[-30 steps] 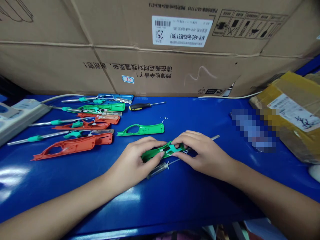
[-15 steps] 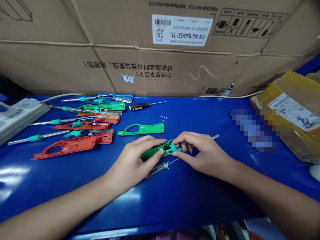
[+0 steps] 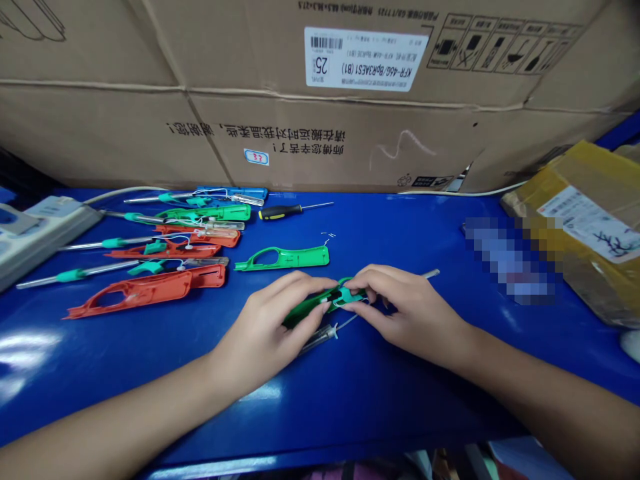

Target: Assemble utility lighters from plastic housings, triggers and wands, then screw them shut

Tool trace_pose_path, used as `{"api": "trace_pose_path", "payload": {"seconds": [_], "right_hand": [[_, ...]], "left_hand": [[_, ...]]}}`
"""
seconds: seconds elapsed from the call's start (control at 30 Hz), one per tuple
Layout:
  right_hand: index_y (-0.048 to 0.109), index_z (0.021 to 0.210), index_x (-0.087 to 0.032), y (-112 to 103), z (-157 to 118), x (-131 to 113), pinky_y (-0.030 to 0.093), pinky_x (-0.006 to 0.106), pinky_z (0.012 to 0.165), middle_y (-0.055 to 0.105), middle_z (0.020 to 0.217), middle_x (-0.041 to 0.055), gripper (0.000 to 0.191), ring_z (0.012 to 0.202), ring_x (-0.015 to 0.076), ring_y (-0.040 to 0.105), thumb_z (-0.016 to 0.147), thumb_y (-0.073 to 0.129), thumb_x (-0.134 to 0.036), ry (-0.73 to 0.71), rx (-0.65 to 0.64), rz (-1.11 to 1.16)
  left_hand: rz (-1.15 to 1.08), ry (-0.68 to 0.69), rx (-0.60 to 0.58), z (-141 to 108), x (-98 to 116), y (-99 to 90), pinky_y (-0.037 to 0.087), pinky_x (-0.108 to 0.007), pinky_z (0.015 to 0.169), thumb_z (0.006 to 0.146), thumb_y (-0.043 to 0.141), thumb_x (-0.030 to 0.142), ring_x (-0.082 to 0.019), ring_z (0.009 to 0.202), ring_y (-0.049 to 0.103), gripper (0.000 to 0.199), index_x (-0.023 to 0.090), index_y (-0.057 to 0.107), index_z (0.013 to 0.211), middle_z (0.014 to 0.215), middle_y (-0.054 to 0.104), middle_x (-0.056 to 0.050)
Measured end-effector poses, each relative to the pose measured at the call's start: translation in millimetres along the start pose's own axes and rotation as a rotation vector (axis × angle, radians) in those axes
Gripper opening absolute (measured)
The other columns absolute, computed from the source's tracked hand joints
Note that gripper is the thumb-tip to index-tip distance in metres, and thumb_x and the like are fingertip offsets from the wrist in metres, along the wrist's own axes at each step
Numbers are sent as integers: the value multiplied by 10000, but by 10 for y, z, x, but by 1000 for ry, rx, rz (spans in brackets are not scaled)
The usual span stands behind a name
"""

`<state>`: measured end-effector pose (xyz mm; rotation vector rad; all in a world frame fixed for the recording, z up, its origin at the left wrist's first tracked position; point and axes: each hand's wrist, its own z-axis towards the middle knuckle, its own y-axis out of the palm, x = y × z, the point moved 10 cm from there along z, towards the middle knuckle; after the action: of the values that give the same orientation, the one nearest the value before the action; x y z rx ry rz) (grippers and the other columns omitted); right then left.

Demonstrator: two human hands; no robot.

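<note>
Near the middle of the table, my left hand [image 3: 273, 317] is closed around a green lighter casing half [image 3: 303, 307], thumb and fingers on either side. My right hand [image 3: 407, 307] pinches a teal trigger [image 3: 345, 297] at the casing's right part, its other fingers curled. A thin white wire runs beside the trigger. The clear fuel tank [image 3: 320, 338] lies below my left thumb, with a thin tube reaching toward my right hand. A metal rod tip [image 3: 431, 273] pokes out behind my right hand. Another green casing half [image 3: 300, 258] rests just beyond my hands.
Several opened lighters with orange [image 3: 140, 293], green and blue casings lie at the left, beside a white power strip [image 3: 55, 220]. Farther back is a black-yellow screwdriver [image 3: 280, 212]. A cardboard box [image 3: 280, 133] walls off the back; a taped parcel [image 3: 575, 220] sits at the right.
My left hand has shifted very slightly over the fuel tank, covering a little more of it. Both hands keep their grips, and the other things stay put.
</note>
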<state>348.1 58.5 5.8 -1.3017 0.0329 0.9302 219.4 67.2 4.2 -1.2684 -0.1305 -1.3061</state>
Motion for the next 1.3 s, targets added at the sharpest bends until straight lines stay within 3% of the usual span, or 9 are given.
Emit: {"api": "trace_pose_path", "payload": {"seconds": [0.27, 0.6, 0.87, 1.07, 1.3], "right_hand": [[623, 1104, -204, 10, -24, -58, 544, 337, 877, 734, 1056, 65, 148, 1001, 202, 683, 1002, 564, -294, -71, -12, -129], [629, 1102, -197, -17, -21, -108, 562, 327, 846, 751, 1034, 66, 155, 971, 196, 706, 1000, 570, -298, -114, 18, -124], [635, 1127, -181, 8, -28, -144, 552, 338, 885, 744, 1062, 76, 172, 992, 198, 686, 1004, 562, -275, -167, 5, -110], [651, 1099, -187, 8, 1, -25, 538, 261, 704, 722, 932, 49, 159, 769, 141, 658, 957, 638, -257, -54, 42, 63], [694, 1128, -188, 97, 33, 132, 496, 232, 641, 683, 856, 19, 225, 656, 101, 583, 916, 621, -166, 66, -62, 222]], "left_hand": [[37, 18, 14, -13, 45, -26, 540, -258, 929, 955, 610, 132, -151, 1026, 664, 264, 189, 641, 1211, 1112, 698, -52], [11, -9, 10, -10, 26, -11, 548, -302, 927, 970, 587, 163, -177, 1044, 664, 264, 211, 623, 1227, 1140, 698, -61], [-22, -30, 10, -7, 9, -5, 543, -274, 934, 932, 623, 156, -162, 1048, 666, 274, 203, 627, 1201, 1137, 704, -48], [-98, -162, -9, -15, -136, 51, 567, -283, 926, 846, 692, 160, -161, 998, 698, 350, 222, 634, 1185, 1099, 728, -21], [-267, -383, -53, -16, -400, 140, 610, -318, 841, 790, 714, 196, -179, 924, 707, 375, 197, 671, 1162, 1002, 721, -42]]}}
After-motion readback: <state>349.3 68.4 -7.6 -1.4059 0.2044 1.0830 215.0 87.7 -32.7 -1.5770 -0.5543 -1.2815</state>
